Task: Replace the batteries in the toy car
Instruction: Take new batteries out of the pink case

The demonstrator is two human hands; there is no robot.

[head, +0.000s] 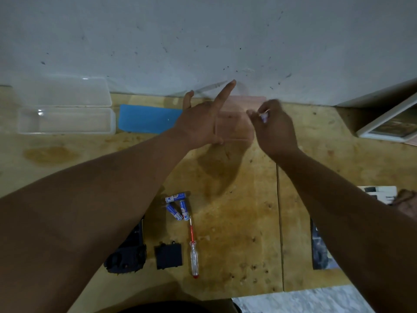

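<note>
Blue-and-white batteries (177,205), red-tipped clear screwdriver (193,251), blue lid (149,118), pink box (234,123).

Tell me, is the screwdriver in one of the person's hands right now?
No. The screwdriver lies on the table beside the three batteries, away from both hands.

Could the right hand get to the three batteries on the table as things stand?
Probably yes, once freed: the right hand pinches a small object by the pink box, and bare table lies between it and the batteries; only the screwdriver lies beside them.
</note>
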